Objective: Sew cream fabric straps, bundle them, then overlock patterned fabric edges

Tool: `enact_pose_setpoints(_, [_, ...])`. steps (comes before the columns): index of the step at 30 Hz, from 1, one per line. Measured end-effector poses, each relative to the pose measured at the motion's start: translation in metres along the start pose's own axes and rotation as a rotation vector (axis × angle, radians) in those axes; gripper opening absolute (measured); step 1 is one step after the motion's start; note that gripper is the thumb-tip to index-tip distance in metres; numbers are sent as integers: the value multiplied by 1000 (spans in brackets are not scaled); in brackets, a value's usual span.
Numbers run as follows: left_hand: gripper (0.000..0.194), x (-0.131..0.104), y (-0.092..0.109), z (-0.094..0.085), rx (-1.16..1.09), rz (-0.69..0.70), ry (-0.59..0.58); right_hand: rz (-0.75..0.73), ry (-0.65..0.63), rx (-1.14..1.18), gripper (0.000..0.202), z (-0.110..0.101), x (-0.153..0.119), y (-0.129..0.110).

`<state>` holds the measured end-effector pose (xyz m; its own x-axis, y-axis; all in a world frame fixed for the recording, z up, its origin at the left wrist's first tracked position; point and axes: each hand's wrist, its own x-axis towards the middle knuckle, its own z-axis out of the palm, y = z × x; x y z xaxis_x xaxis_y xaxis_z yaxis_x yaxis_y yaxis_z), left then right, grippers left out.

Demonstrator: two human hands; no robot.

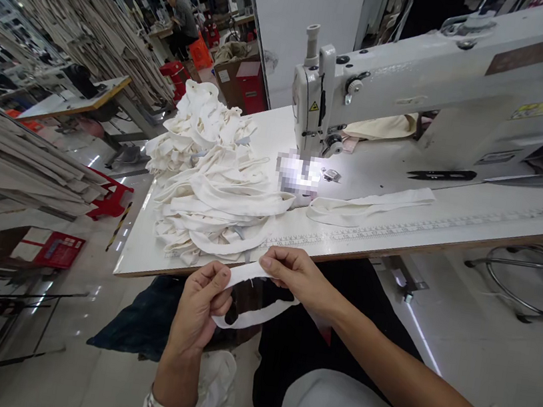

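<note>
A loop of white fabric band [255, 317] is stretched between my two hands, just off the front edge of the sewing table. My left hand [202, 301] pinches its upper strand at the left. At the right, my right hand [299, 278] grips the same strand between thumb and fingers. The lower strand hangs in a curve below. Beyond my hands a heap of similar white bands [213, 188] covers the table's left end. One separate white band [372, 205] lies flat to the right of the heap, in front of the sewing machine [366, 102].
Black thread snips [442, 175] rest on the machine bed. A printed ruler [348, 233] runs along the table's front edge. A metal stool base [538, 281] stands on the floor at right. Farther back at left, a person [182, 19] sits near red stools.
</note>
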<state>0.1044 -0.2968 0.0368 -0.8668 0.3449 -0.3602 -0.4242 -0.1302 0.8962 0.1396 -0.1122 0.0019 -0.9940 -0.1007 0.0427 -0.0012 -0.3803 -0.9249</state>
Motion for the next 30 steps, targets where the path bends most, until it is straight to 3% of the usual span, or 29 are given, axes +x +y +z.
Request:
enact_pose_setpoints(9, [38, -1, 3, -5, -34, -41, -23, 35, -13, 33, 43, 1, 0, -1])
enact_pose_setpoints(13, [43, -5, 5, -9, 135, 37, -34, 21, -40, -29, 37, -3, -1, -3])
enact_pose_setpoints(16, [38, -8, 5, -11, 565, 375, 108, -148, -27, -272, 24, -6, -3, -5])
enact_pose_setpoints(19, [44, -11, 3, -12, 961, 855, 273, -527, 71, -690, 10, -7, -7, -2])
enact_pose_setpoints(22, [49, -11, 0, -11, 1046, 1049, 402, -857, 231, -956, 17, -5, -10, 4])
enact_pose_setpoints(24, [50, -11, -1, -10, 1028, 1054, 466, -973, 322, -1010, 21, -3, -12, 6])
enact_pose_setpoints(27, [52, -10, 0, -10, 937, 956, 483, -999, 381, -1012, 24, 1, -12, 7])
enact_pose_setpoints(29, [47, -12, -2, -13, 815, 697, 326, -953, 386, -955, 23, 4, -10, 8])
enact_pose_setpoints(30, [39, -15, -5, -15, 728, 505, 164, -913, 385, -903, 22, 5, -8, 8])
